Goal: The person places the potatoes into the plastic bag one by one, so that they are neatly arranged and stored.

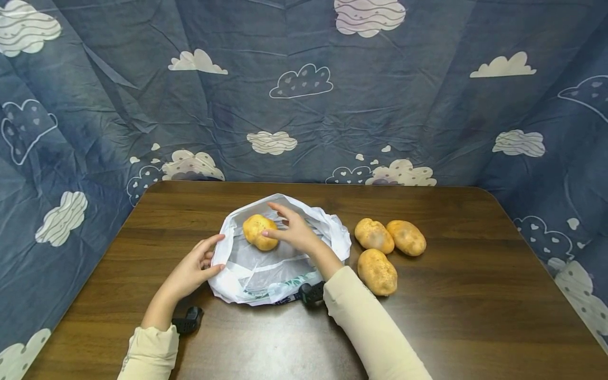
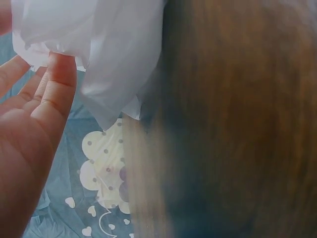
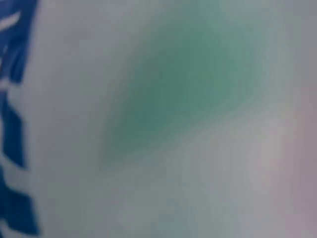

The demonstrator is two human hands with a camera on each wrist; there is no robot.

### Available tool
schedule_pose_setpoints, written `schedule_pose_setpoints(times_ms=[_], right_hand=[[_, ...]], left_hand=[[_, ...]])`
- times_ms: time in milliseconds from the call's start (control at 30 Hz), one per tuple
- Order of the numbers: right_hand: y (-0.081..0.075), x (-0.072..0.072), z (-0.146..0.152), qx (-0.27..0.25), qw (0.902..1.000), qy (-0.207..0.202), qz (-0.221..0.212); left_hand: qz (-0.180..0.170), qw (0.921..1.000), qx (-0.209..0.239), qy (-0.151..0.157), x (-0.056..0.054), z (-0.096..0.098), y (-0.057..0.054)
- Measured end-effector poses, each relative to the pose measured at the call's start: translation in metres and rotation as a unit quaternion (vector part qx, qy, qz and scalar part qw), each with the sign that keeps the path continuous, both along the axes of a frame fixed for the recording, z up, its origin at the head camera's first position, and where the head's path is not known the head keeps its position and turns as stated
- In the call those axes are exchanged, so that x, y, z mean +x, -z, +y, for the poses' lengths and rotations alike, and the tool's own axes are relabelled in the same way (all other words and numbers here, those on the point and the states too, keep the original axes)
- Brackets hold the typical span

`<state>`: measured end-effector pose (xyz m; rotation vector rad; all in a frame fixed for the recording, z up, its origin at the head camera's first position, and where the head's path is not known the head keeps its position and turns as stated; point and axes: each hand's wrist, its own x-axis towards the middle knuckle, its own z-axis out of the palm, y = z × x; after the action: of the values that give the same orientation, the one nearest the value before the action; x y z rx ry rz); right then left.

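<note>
A white plastic bag [image 1: 280, 264] lies on the table with its mouth spread wide. Inside it, toward the left, sits a potato [image 1: 256, 232]. My right hand [image 1: 296, 232] reaches over the bag, thumb at the potato's right side and fingers stretched apart above it. Whether the thumb touches the potato I cannot tell. My left hand [image 1: 192, 269] is at the bag's left edge, fingertips and thumb against the plastic. In the left wrist view, the left hand's extended fingers [image 2: 59, 84] touch the bag [image 2: 119, 49]. Only blurred white and green bag surface [image 3: 173, 99] fills most of the right wrist view.
Three more potatoes lie close together right of the bag: one at back left [image 1: 374, 236], one at back right [image 1: 406, 238] and one in front [image 1: 377, 272]. The brown wooden table [image 1: 475, 295] ends at a cloud-patterned blue cloth [image 1: 304, 116].
</note>
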<state>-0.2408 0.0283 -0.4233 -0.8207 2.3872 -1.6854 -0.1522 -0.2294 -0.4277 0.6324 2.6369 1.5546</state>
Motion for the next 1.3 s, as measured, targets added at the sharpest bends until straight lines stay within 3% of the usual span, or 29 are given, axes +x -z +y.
schedule_pose_setpoints(times_ms=[100, 200, 333, 433, 733, 967, 1133, 1233, 1300], right_hand=[[-0.007, 0.003, 0.002, -0.006, 0.9999, -0.004, 0.012], [-0.024, 0.013, 0.005, -0.008, 0.9997, -0.007, 0.022], [-0.049, 0.029, 0.009, -0.014, 0.9985, 0.001, 0.053], [-0.057, 0.034, 0.013, -0.019, 0.9962, 0.009, 0.084], [-0.045, 0.024, 0.03, -0.007, 0.9885, 0.034, 0.147], [-0.054, 0.034, 0.046, 0.005, 0.9767, 0.056, 0.207], [-0.078, 0.055, 0.054, 0.0, 0.9742, 0.071, 0.214], [-0.079, 0.058, 0.063, -0.006, 0.9727, 0.079, 0.218], [-0.069, 0.053, 0.07, -0.009, 0.9703, 0.082, 0.227]], left_hand=[[0.004, 1.0, -0.001, -0.001, 0.0, 0.0, 0.0], [0.005, 1.0, -0.002, -0.001, 0.001, 0.001, -0.001], [0.002, 1.0, 0.0, -0.001, 0.001, 0.001, -0.002], [0.0, 1.0, 0.003, 0.0, 0.002, 0.001, -0.003], [-0.01, 1.0, 0.001, -0.002, 0.001, 0.0, -0.001], [-0.009, 1.0, -0.003, -0.002, -0.001, -0.001, 0.001], [-0.004, 1.0, -0.002, -0.002, 0.0, -0.001, -0.001], [-0.003, 1.0, -0.006, -0.004, 0.003, 0.003, -0.007], [-0.003, 0.9999, -0.008, -0.008, 0.003, 0.004, -0.007]])
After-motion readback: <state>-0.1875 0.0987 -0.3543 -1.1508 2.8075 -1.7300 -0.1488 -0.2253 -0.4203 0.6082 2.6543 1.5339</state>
